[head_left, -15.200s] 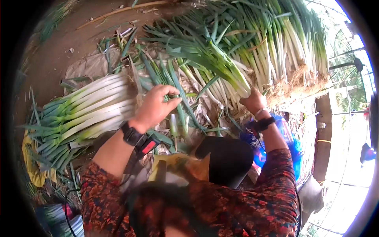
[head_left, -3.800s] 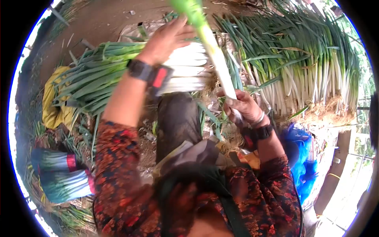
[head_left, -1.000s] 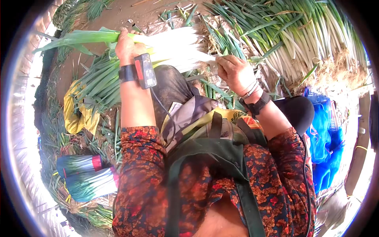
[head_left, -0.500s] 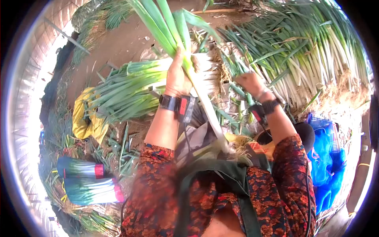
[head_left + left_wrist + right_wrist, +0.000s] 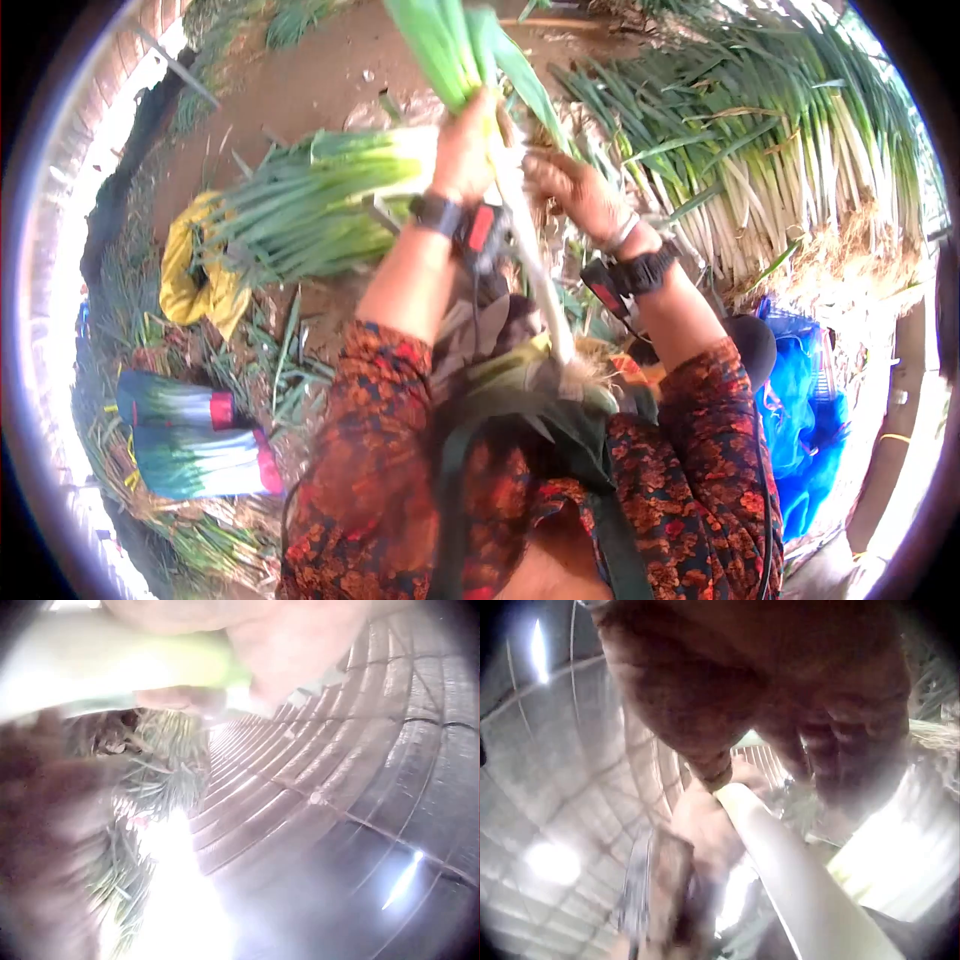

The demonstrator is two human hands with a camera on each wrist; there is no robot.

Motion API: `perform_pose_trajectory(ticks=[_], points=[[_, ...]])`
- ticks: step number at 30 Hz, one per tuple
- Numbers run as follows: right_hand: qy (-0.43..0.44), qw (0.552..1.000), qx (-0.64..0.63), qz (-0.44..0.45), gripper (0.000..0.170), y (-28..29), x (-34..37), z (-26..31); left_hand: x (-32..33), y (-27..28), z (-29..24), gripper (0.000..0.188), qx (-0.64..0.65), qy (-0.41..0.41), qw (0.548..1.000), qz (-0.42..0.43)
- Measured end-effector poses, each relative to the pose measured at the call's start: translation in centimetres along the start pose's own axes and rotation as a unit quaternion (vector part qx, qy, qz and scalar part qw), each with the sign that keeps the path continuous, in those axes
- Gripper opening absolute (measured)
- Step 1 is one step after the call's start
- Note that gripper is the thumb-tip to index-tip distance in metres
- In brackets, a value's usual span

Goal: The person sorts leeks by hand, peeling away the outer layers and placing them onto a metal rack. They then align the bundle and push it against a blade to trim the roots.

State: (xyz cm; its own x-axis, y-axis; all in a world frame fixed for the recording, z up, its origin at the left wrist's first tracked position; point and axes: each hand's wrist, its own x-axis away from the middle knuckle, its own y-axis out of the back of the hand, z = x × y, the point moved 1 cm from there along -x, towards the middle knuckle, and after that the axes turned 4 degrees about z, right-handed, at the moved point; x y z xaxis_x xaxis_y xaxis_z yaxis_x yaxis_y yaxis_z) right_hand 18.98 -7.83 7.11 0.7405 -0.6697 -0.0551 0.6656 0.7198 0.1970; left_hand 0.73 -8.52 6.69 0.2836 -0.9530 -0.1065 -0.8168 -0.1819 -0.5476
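In the head view my left hand (image 5: 466, 158) grips a leek (image 5: 533, 262) where its white shaft meets the green leaves. The leaves fan out away from me, while the rooted end hangs over my lap. My right hand (image 5: 582, 196) reaches to the shaft from the right, fingers loosely extended. Seen from the right wrist, its thumb tip is right at the leek (image 5: 802, 881), with the other fingers spread apart from the thumb. Beside my left hand lies a row of laid-out leeks (image 5: 320, 205), white ends toward the right.
A large pile of leeks (image 5: 770, 170) with roots lies at the right. Blue plastic (image 5: 800, 410) sits at my right side, a yellow bag (image 5: 195, 280) at the left. Bundles with red bands (image 5: 200, 460) lie lower left, among loose leaves. A curved ribbed cover (image 5: 322, 787) arches overhead.
A second ago both hands held the leek sideways over the row. Its root end has swung to my lap in my left hand; my right hand let go and has returned to the shaft.
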Motion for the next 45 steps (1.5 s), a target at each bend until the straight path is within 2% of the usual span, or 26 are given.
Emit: perform_pose_trajectory(ticks=[2,4,6,7,8,10,12,14,15,16,18,20,24,26,27,28,30,31,32,34,37,40,41,43,44,45], points=[[0.002,0.972,0.193,0.135,0.049,-0.8,1.3,-3.8,-0.9,1.0,-3.1,0.026,0.029,-0.056,0.995,-0.08],[-0.104,0.949,0.27,0.124,0.043,-1.4,2.1,-3.1,-2.1,3.1,-6.6,0.024,0.057,-0.119,0.984,-0.115],[-0.095,0.974,0.201,0.036,0.041,-0.9,0.8,-3.2,-4.9,10.4,-9.1,0.027,0.12,-0.138,0.983,0.019],[-0.036,0.978,0.205,-0.007,0.041,-0.5,-1.0,-5.2,-4.2,9.8,-9.9,0.011,0.06,-0.153,0.978,-0.131],[0.023,0.977,0.207,-0.049,0.041,-0.3,-2.8,-6.9,-2.7,10.2,-11.5,0.025,0.091,-0.148,0.982,-0.073],[0.032,0.978,0.201,-0.051,0.041,-0.6,-5.4,-6.1,-1.0,13.0,-12.6,0.028,0.061,-0.148,0.983,-0.087],[0.104,0.962,0.246,-0.062,0.033,-1.7,-8.4,-7.7,1.3,17.7,-12.9,0.045,0.066,-0.122,0.977,-0.163],[0.158,0.909,0.385,0.011,0.028,-1.9,-9.6,-8.6,3.7,19.8,-11.9,0.05,-0.017,-0.008,0.911,-0.412],[0.194,0.796,0.568,0.084,0.031,-2.4,-11.4,-11.0,4.3,23.1,-10.5,0.049,-0.015,0.038,0.924,-0.379],[-0.043,0.829,0.557,0.031,0.034,-3.6,-11.2,-11.0,5.2,27.3,-7.9,0.048,-0.011,0.084,0.935,-0.345],[-0.053,0.756,0.652,0.024,0.035,-4.8,-9.6,-10.9,6.9,31.0,-2.7,0.041,-0.053,0.142,0.93,-0.335],[-0.088,0.781,0.618,0.025,0.031,-4.8,-9.9,-15.0,7.6,27.8,0.6,0.038,-0.046,0.027,0.901,-0.432],[-0.003,0.756,0.654,0.005,0.028,-5.6,-9.4,-16.5,8.1,28.3,0.5,0.045,-0.105,0.075,0.907,-0.402],[0.009,0.736,0.677,0.016,0.026,-5.9,-9.9,-17.5,8.4,27.8,0.7,0.052,-0.143,0.07,0.887,-0.433],[-0.036,0.732,0.676,0.077,0.025,-5.8,-10.2,-17.7,8.5,27.5,0.6,0.052,-0.17,0.058,0.879,-0.442],[-0.075,0.728,0.677,0.077,0.026,-6.1,-10.5,-17.7,8.3,27.2,-0.1,0.053,-0.198,0.039,0.868,-0.453],[-0.058,0.728,0.679,0.077,0.028,-5.9,-10.8,-18.4,8.7,27.6,0.0,0.057,-0.141,0.06,0.878,-0.453],[-0.06,0.74,0.667,0.064,0.03,-5.6,-10.9,-19.3,8.7,29.1,1.3,0.062,-0.072,-0.012,0.899,-0.432],[-0.054,0.736,0.672,0.06,0.028,-5.5,-10.9,-19.0,9.5,27.7,0.3,0.065,-0.015,-0.007,0.902,-0.431],[-0.043,0.715,0.694,0.07,0.025,-5.9,-10.6,-18.1,9.9,27.2,-1.3,0.061,-0.032,-0.116,0.839,-0.531],[-0.034,0.683,0.723,0.098,0.023,-6.2,-10.1,-16.9,10.3,32.9,-3.8,0.055,-0.175,-0.185,0.715,-0.651],[-0.024,0.671,0.736,0.085,0.027,-5.7,-10.3,-19.4,9.5,33.8,-8.2,0.047,-0.291,-0.251,0.649,-0.656],[-0.02,0.664,0.743,0.084,0.028,-5.5,-10.5,-20.1,8.8,36.0,-8.6,0.044,-0.328,-0.21,0.643,-0.66],[-0.031,0.644,0.756,0.109,0.031,-5.6,-10.6,-19.4,8.2,36.1,-9.9,0.048,-0.477,-0.079,0.591,-0.646],[-0.036,0.634,0.763,0.122,0.033,-5.5,-10.7,-19.3,7.8,36.5,-10.1,0.05,-0.544,-0.008,0.558,-0.626],[-0.018,0.636,0.763,0.111,0.032,-5.5,-10.4,-19.5,7.6,37.9,-10.8,0.052,-0.598,0.098,0.563,-0.562]])
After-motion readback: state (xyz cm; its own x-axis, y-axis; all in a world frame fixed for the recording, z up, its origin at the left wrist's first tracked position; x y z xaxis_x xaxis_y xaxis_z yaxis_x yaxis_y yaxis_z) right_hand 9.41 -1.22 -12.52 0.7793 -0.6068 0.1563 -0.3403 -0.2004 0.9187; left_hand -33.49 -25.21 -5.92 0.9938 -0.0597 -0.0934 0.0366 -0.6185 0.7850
